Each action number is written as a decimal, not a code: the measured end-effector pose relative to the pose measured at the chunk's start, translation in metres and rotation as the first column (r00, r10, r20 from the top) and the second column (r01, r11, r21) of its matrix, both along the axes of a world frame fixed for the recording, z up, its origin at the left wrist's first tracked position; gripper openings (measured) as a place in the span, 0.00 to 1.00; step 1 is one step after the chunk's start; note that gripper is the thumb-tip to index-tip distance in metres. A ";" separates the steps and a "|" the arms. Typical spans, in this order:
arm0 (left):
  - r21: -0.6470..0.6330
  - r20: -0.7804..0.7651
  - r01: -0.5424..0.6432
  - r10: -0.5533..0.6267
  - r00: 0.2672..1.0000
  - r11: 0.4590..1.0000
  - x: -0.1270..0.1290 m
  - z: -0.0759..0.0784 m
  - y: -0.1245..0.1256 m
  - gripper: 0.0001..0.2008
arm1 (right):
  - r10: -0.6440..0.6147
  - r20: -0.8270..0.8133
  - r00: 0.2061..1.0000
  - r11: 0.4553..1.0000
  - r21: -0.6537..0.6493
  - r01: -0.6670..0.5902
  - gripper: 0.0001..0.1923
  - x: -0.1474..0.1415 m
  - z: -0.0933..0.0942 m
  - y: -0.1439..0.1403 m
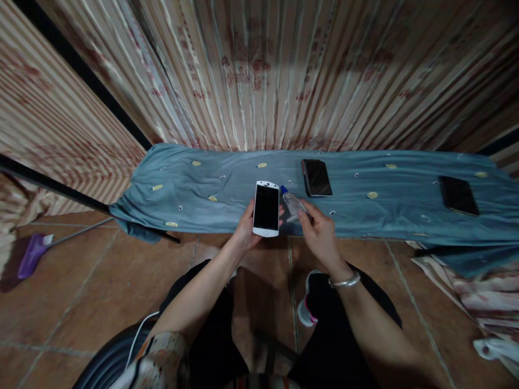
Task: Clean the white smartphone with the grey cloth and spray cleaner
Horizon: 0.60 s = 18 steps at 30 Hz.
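From the head camera, the white phone (pixel 266 208) is up in front of the person, near the front edge of the bench with the blue cloth (pixel 235 181). Its screen is black and faces up. The left hand (pixel 246 229) is wrapped around the phone from below. The thumb lies along the phone's left side, and some fingertips (pixel 281 214) peek out past its right side, so the hand is curled snugly around it. The middle of that hand is hidden behind the phone. Just to the right of the phone is the right hand (pixel 321 231). Its thumb and fingers are bent in and closed on a small clear bottle (pixel 295 205). The bottle is tilted, and its blue tip (pixel 284 189) points up and left, close to the phone's top right side. I can't tell if the tip touches the phone. A shiny bracelet (pixel 345 282) is on the right wrist, below and to the right of the phone. Farther back and to the right of the phone, a dark flat thing (pixel 318 178) lies on the cloth. Another dark flat thing (pixel 459 195) lies on the cloth much farther to the right. Far to the left of the phone and lower down, a purple broom head (pixel 32 256) is on the brown tile floor (pixel 101 281).
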<state>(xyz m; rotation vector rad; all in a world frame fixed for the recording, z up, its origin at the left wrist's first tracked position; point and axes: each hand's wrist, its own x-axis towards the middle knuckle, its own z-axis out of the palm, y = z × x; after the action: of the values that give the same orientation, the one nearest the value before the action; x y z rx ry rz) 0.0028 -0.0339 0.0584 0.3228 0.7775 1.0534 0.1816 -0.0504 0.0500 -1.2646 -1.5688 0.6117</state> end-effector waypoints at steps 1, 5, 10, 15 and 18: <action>0.003 -0.002 0.004 -0.004 1.000 1.000 0.003 -0.002 -0.001 0.29 | 0.017 0.071 0.997 0.999 0.047 -0.021 0.19 -0.003 -0.001 -0.002; -0.019 -0.051 -0.029 0.028 0.998 0.999 0.016 -0.011 -0.003 0.24 | 0.073 0.315 0.946 0.979 0.157 -0.127 0.22 -0.018 -0.008 -0.009; -0.054 -0.063 -0.038 0.035 0.997 0.998 0.019 -0.014 0.000 0.27 | 0.205 0.489 0.848 0.941 0.140 -0.307 0.25 -0.045 -0.021 -0.026; -0.063 -0.054 -0.013 0.010 0.998 0.998 0.012 -0.012 0.004 0.39 | 0.267 0.450 0.852 0.904 0.190 -0.384 0.29 -0.057 -0.031 -0.035; -0.061 -0.110 -0.025 0.018 0.994 0.998 0.012 -0.014 0.001 0.39 | 0.289 0.446 0.847 0.900 0.176 -0.400 0.30 -0.053 -0.030 -0.031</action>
<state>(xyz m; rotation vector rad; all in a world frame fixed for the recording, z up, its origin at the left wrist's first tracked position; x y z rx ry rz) 0.0152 -0.0325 0.0444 0.3220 0.9120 1.0357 0.1281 -0.0815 0.0198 -0.9466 -2.1854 0.3484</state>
